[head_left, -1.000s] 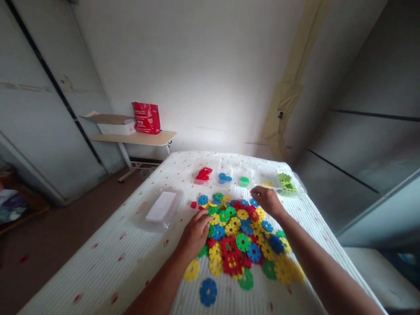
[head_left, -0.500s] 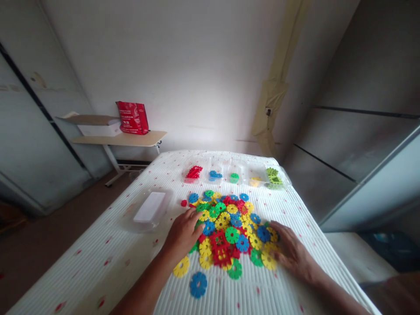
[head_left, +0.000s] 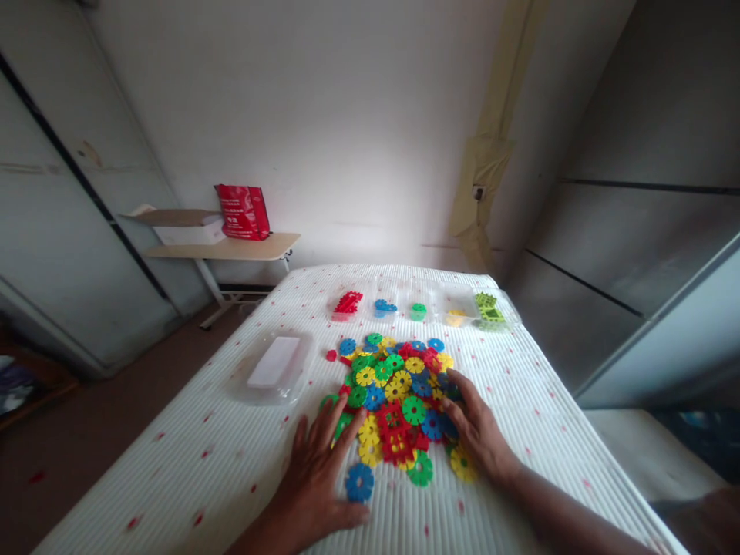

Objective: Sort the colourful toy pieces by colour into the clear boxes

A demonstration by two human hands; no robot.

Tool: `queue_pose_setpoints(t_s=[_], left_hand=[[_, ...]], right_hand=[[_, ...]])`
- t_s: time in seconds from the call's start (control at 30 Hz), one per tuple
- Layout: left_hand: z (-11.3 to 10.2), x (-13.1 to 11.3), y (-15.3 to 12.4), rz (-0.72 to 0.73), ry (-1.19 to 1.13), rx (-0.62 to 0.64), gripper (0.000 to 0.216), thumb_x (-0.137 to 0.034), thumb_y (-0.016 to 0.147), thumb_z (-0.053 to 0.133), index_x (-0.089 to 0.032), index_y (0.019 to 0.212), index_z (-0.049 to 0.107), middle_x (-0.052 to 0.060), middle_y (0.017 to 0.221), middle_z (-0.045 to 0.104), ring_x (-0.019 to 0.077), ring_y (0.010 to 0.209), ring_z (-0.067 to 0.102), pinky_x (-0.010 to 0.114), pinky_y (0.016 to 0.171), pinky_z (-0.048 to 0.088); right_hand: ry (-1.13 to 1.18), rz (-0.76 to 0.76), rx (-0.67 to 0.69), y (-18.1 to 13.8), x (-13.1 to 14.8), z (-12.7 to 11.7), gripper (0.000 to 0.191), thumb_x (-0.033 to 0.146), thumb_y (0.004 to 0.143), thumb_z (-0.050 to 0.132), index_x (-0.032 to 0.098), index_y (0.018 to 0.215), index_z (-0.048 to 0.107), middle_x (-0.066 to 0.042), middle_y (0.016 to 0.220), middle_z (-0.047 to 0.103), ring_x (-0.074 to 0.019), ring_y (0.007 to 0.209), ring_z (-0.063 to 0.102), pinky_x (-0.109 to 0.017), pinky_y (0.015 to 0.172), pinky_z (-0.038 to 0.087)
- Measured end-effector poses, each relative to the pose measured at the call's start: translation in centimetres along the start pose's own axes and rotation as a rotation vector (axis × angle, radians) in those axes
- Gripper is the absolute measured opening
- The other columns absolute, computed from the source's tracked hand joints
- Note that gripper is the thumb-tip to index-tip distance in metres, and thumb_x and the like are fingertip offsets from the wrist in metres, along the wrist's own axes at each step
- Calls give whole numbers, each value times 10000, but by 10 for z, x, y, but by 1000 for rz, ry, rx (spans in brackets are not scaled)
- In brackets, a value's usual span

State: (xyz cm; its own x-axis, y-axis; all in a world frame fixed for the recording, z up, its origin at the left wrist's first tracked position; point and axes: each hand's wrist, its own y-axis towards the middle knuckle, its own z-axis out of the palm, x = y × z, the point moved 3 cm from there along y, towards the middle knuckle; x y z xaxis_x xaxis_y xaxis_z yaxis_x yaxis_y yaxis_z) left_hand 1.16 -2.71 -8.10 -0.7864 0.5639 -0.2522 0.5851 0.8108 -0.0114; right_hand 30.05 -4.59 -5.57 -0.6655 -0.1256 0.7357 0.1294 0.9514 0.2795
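Note:
A heap of plastic snowflake discs in yellow, green and blue lies on the white quilted cover, with a red square lattice piece [head_left: 396,433] on its near side. My left hand [head_left: 321,466] is spread flat at the heap's left front, its fingertips at the edge discs. Between its thumb and forefinger lies a loose blue disc [head_left: 359,482]. At the right edge, my right hand [head_left: 482,428] rests with fingers stretched over blue discs, partly hiding them. A yellow disc [head_left: 463,462] shows beside its palm. Neither hand grips a piece.
Behind the heap stand clear containers with red pieces [head_left: 348,303], blue discs [head_left: 385,307], green discs [head_left: 418,311], yellow pieces [head_left: 456,317] and lime-green lattice pieces [head_left: 489,310]. A clear plastic lid or tray [head_left: 297,378] with a white rectangle lies left. A side table [head_left: 254,247] holds a red bag [head_left: 243,212].
My left hand has come nearer and spread its fingers; the loose yellow disc there is now out of sight. My right hand has moved left onto the heap, pushing edge discs inward.

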Motion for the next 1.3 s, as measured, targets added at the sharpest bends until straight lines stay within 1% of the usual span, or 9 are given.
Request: queue_pose_setpoints(t_s=[0.3,0.47,0.6,0.67,0.77,0.9,1.03,1.17,1.3], left_hand=[[0,-31,34,154,54,-278,781,-517,792,530,-280,1441,167,116,1525,104,357,1362,172,545,1054,228],[-10,-50,41,229,52,-339,735,-581,779,502,-287,1411,270,113,1473,276,362,1307,280,634,1027,182],[-31,-57,50,242,19,-422,437,-359,864,461,-274,1293,462,81,1361,452,271,1218,420,560,1046,234],[-43,-55,65,214,-40,-462,325,-251,859,455,-247,1161,575,73,1264,541,241,1137,489,501,1008,321],[-57,-51,100,194,-152,-486,292,-155,827,451,-214,1045,634,58,1110,632,206,1030,548,417,942,406],[-60,-47,154,150,-254,-393,335,-110,779,471,-212,1041,652,35,1030,674,173,986,583,324,924,444],[-53,-51,194,173,-220,-176,473,-52,747,440,-246,1142,615,12,1150,637,144,1067,562,254,969,404],[-48,-58,214,226,-122,44,529,-36,708,463,-317,1127,624,-4,1140,629,157,1032,581,239,896,436],[-46,-61,219,209,-103,54,448,-43,698,488,-284,1022,682,25,1045,656,173,951,609,243,837,454]], right_hand=[[-56,-335,141,3,35,31,449,341,892,437,220,1322,398,-109,1342,476,-215,1258,422,-404,1041,383],[-25,-473,155,12,53,23,365,327,877,474,207,1220,507,-105,1221,578,-203,1139,533,-354,954,463],[-6,-380,-80,44,37,-4,265,340,877,456,205,1042,612,-96,1077,645,-210,1021,594,-358,882,494],[8,-281,-200,64,14,-18,275,382,852,464,192,959,632,-96,997,664,-213,934,620,-342,794,519],[-4,-94,-325,84,-25,-35,322,422,808,453,168,880,638,-108,914,674,-203,789,630,-314,667,515],[-44,105,-331,90,-59,-40,341,428,732,456,160,816,648,-104,821,689,-210,727,622,-320,667,491],[-43,146,-286,88,-62,-35,337,414,704,452,169,810,657,-87,782,692,-201,687,616,-304,655,479],[-40,119,-266,88,-57,-34,329,421,691,456,173,771,657,-89,795,692,-203,705,621,-299,661,479],[-44,110,-243,88,-56,-35,347,430,711,444,169,788,660,-93,804,691,-208,715,625,-301,664,479]])
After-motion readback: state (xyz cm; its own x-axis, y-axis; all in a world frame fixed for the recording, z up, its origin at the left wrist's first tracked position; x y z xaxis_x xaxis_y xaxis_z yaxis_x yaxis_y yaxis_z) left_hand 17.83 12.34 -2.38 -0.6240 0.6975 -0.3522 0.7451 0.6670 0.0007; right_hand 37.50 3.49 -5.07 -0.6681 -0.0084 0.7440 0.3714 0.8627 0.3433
